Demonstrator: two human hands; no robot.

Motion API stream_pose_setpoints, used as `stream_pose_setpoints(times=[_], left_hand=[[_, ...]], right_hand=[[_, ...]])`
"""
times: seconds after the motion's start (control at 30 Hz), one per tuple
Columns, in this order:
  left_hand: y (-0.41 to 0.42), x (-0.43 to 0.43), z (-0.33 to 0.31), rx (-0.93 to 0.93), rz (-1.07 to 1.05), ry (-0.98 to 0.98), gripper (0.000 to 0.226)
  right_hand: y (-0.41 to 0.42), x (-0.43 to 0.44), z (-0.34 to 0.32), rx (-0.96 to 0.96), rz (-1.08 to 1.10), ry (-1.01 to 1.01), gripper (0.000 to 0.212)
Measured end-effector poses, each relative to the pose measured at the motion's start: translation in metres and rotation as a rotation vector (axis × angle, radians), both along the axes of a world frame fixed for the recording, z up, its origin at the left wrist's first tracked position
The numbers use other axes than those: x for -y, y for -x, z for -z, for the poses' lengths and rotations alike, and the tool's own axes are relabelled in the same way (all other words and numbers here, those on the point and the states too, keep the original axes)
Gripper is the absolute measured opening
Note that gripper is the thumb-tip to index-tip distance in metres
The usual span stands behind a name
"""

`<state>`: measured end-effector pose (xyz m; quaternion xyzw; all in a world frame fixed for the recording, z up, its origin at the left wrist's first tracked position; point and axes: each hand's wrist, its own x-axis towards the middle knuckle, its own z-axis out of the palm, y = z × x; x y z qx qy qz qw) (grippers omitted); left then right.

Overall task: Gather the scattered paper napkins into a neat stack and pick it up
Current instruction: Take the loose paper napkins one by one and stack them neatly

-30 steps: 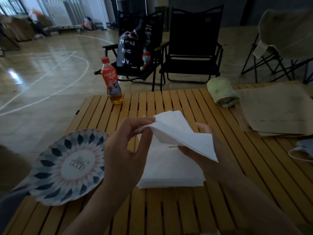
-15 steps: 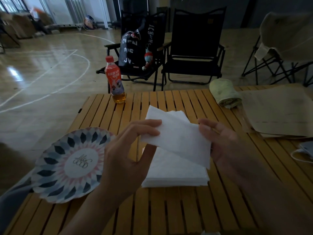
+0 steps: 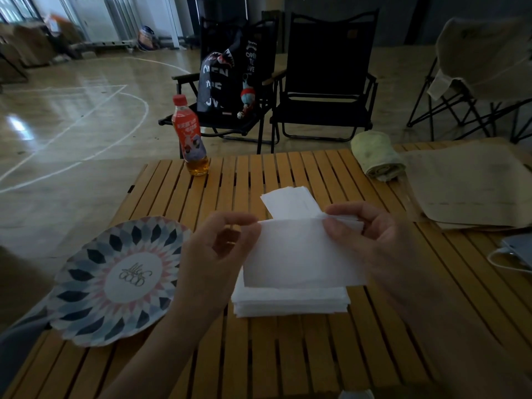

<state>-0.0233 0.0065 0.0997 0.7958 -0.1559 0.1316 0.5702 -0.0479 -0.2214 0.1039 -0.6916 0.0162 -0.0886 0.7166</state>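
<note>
A white paper napkin [image 3: 302,251] hangs upright between my two hands, just above a stack of white napkins [image 3: 290,303] lying on the slatted wooden table [image 3: 259,355]. My left hand [image 3: 218,254] pinches its top left corner with thumb and forefinger. My right hand [image 3: 371,234] grips its top right corner, with a few more napkin edges showing between the fingers. Another loose napkin [image 3: 290,204] lies on the table behind the held one, partly hidden by it.
A patterned paper plate [image 3: 115,280] lies left of the stack. A red-capped drink bottle [image 3: 191,139] stands at the far table edge. A rolled green towel [image 3: 377,159], brown paper sheets [image 3: 472,185] and a face mask [image 3: 515,251] lie at the right. Folding chairs [image 3: 325,82] stand beyond.
The held napkin has gone from tilted and angled to upright and squared between both hands, lower over the stack. My right hand moved in to grip its top right corner.
</note>
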Motion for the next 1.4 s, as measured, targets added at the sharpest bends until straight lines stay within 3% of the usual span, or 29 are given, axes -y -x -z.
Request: stream_pose_setpoints(times=[0.13,0.27,0.4,0.47,0.57,0.73,0.8,0.87,0.93,1.03,1.1,1.17,1.27,1.4], left_hand=[[0.001,0.0,0.002,0.137,-0.105,-0.1,0.012],[0.005,0.001,-0.001,0.437,-0.205,-0.344,0.013],[0.007,0.002,-0.003,0.545,-0.205,-0.325,0.018],[0.007,0.003,-0.005,0.508,-0.225,-0.284,0.015],[0.006,0.002,-0.005,0.461,-0.242,-0.278,0.014],[0.005,0.005,-0.002,0.376,-0.156,-0.233,0.011],[0.005,0.007,0.0,0.34,-0.081,-0.228,0.015],[0.006,0.009,0.0,0.268,0.016,-0.177,0.016],[0.008,0.011,0.0,0.208,0.09,-0.103,0.017],[0.01,0.011,-0.003,0.116,0.117,0.029,0.017],[0.01,0.01,-0.003,0.032,0.092,0.125,0.015],[0.005,0.009,0.002,-0.006,0.003,0.125,0.012],[-0.004,0.01,0.02,0.02,-0.172,-0.076,0.011],[-0.008,0.018,0.045,0.027,-0.231,-0.332,0.012]], right_hand=[[0.001,0.0,0.0,-0.018,-0.009,-0.044,0.02],[-0.005,0.004,0.007,-0.099,0.027,-0.102,0.024],[-0.011,0.023,0.009,-0.152,0.17,-0.206,0.025],[-0.012,0.04,0.009,-0.125,0.323,-0.033,0.019],[-0.016,0.066,0.011,-0.099,0.514,0.443,0.02],[-0.013,0.069,0.022,-0.511,0.398,1.095,0.061],[-0.008,0.06,0.022,-0.488,0.438,1.253,0.069],[-0.005,0.045,0.016,-0.27,0.434,1.147,0.071],[-0.006,0.031,0.009,-0.117,0.245,0.844,0.073],[-0.005,0.012,0.005,-0.287,-0.179,0.397,0.082],[-0.004,0.007,0.008,-0.368,-0.303,0.246,0.073],[-0.005,0.006,0.012,-0.382,-0.32,0.169,0.06],[-0.008,0.007,0.016,-0.35,-0.253,0.127,0.043],[-0.013,0.006,0.033,-0.331,-0.036,0.496,0.032]])
